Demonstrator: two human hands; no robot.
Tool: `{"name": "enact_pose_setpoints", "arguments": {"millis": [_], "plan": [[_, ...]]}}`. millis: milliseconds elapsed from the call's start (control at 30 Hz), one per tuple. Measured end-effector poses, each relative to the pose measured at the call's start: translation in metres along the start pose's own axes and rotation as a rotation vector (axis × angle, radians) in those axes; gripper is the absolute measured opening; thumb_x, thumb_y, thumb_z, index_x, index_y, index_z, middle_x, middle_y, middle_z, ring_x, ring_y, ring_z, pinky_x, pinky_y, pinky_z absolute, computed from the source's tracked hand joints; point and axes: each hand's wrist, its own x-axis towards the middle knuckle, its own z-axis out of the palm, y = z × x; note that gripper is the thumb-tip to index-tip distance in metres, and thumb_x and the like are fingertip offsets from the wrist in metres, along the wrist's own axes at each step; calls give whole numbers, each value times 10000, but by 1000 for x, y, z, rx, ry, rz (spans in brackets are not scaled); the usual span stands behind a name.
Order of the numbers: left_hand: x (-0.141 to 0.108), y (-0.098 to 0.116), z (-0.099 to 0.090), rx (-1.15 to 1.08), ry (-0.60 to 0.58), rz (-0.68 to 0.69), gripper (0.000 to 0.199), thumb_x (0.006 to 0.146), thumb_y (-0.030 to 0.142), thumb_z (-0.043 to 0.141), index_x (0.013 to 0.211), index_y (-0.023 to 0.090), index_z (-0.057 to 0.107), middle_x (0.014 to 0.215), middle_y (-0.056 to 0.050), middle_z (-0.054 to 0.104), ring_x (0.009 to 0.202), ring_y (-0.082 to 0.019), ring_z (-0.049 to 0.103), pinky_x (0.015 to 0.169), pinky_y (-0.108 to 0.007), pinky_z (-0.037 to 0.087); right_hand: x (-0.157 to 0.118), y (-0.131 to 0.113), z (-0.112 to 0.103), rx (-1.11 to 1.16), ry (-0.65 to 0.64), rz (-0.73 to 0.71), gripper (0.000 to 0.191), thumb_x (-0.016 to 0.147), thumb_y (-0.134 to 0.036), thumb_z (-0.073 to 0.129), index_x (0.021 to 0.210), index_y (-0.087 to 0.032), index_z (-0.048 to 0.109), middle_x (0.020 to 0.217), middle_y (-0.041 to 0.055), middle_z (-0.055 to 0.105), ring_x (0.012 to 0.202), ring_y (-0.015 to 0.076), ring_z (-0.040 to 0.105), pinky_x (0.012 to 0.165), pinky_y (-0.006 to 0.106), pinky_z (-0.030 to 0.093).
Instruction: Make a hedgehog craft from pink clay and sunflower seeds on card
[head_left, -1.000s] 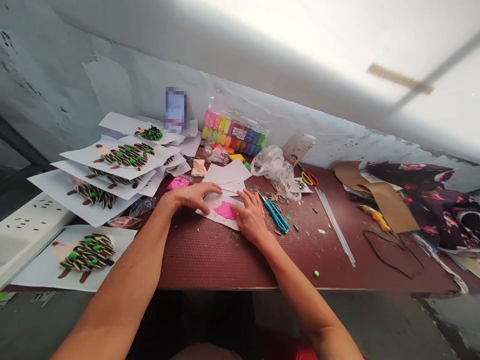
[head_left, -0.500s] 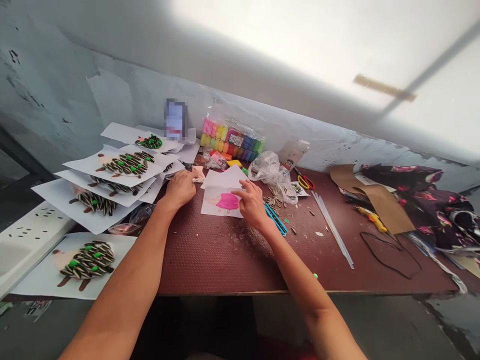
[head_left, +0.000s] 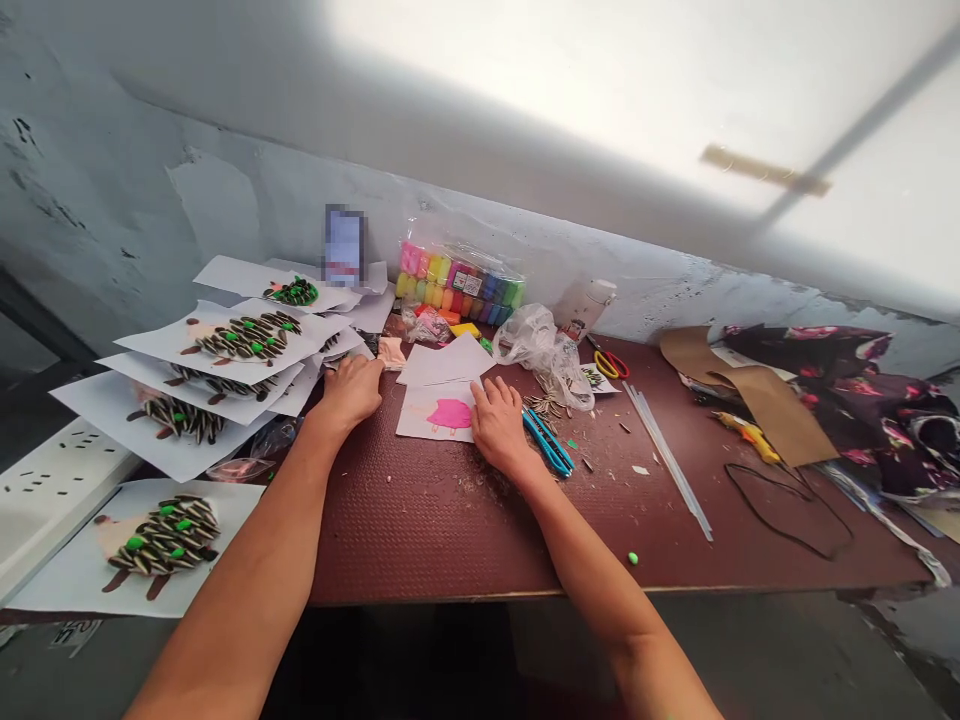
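A white sheet with a pink, hedgehog-like drawing [head_left: 448,413] lies on the table. My right hand [head_left: 499,420] rests on its right edge, fingers spread and lying flat. Blank white paper [head_left: 450,360] sits just behind the drawing. My left hand [head_left: 351,392] lies on the table left of the sheet, fingers loosely stretched, with nothing visible in them. Close to its fingertips is a small pale peach packet or lump [head_left: 391,353]. Blue-handled pliers or a similar tool [head_left: 551,443] lie right beside my right hand, near striped sunflower seeds [head_left: 547,402].
Stacked sheets with seed-covered hedgehogs [head_left: 247,340] stand at left, above a power strip [head_left: 64,475]. Behind are a multicoloured clay pack [head_left: 461,285], plastic bag [head_left: 536,340] and white bottle [head_left: 589,308]. Rightward lie scissors [head_left: 611,364], clear sticks [head_left: 667,460] and a yellow glue gun [head_left: 750,437].
My right hand has lowered from a raised, bent-finger pose to lie on the sheet's edge. My left hand has drawn slightly back from the peach piece. The view has shifted a little.
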Motion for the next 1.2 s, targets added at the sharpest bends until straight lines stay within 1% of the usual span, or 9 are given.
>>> {"name": "enact_pose_setpoints", "arguments": {"millis": [200, 300, 367, 500, 600, 767, 967, 1100, 1200], "plan": [[2, -3, -8, -184, 121, 60, 535, 766, 114, 534, 1277, 189, 675, 1225, -175, 681, 1234, -376, 580, 1083, -498, 467, -3, -7, -1, 66, -40, -96, 451, 963, -133, 444, 1372, -161, 632, 1316, 150, 704, 1443, 349, 442, 1189, 552, 307], [0, 5, -19, -452, 314, 59, 478, 792, 115, 490, 1214, 188, 702, 1287, -128, 672, 1259, -318, 571, 1113, -435, 451, -4, -10, -3, 125, 14, -98, 427, 939, -117, 482, 1317, -168, 672, 1328, 145, 697, 1430, 336, 461, 1182, 533, 331], [-1, 15, -25, -769, 372, 66, 424, 791, 157, 520, 1168, 182, 713, 1238, -100, 702, 1169, -286, 625, 1012, -400, 520, -4, -11, -5, 215, 90, -91, 396, 926, -116, 502, 1263, -164, 704, 1360, 150, 676, 1408, 322, 484, 1170, 509, 358], [-6, 38, -27, -1516, 221, 133, 422, 700, 176, 651, 1117, 151, 712, 1132, -102, 745, 999, -238, 701, 874, -370, 565, -3, -17, -7, 639, 131, -46, 290, 961, -247, 537, 1162, -193, 739, 1252, 120, 729, 1201, 257, 640, 1070, 424, 468], [-11, 51, -23, -1743, -1, 239, 505, 654, 103, 678, 1153, 170, 714, 1162, -98, 755, 1093, -251, 692, 923, -382, 556, -1, -23, -3, 1032, -8, 26, 313, 949, -429, 588, 1106, -207, 741, 1126, 84, 762, 1026, 221, 694, 929, 358, 531], [-15, 62, -15, -1781, -241, 350, 508, 709, 84, 678, 1206, 178, 713, 1220, -111, 746, 1220, -274, 648, 1010, -403, 527, 1, -28, 2, 1344, -98, 108, 360, 812, -558, 745, 878, -205, 725, 821, 15, 716, 767, 161, 649, 756, 289, 512], [-17, 65, -11, -1731, -299, 386, 485, 796, 161, 721, 1276, 211, 674, 1340, -113, 687, 1321, -265, 575, 1034, -387, 513, 1, -29, -2, 1468, -102, 191, 381, 684, -517, 862, 807, -205, 680, 739, -22, 663, 675, 129, 597, 691, 265, 490], [-18, 62, -14, -1631, -349, 343, 559, 837, 333, 775, 1361, 226, 612, 1318, -129, 686, 1176, -256, 653, 936, -390, 562, 2, -27, -4, 1481, 0, 232, 373, 671, -493, 864, 796, -208, 658, 752, -22, 663, 673, 126, 593, 684, 263, 490], [-18, 62, -14, -1493, -415, 319, 471, 777, 435, 832, 1143, 165, 712, 1114, -107, 742, 1006, -229, 694, 861, -367, 586, 2, -22, -3, 1458, 84, 262, 342, 705, -484, 831, 807, -213, 649, 766, -14, 670, 686, 139, 603, 676, 269, 491]]}}
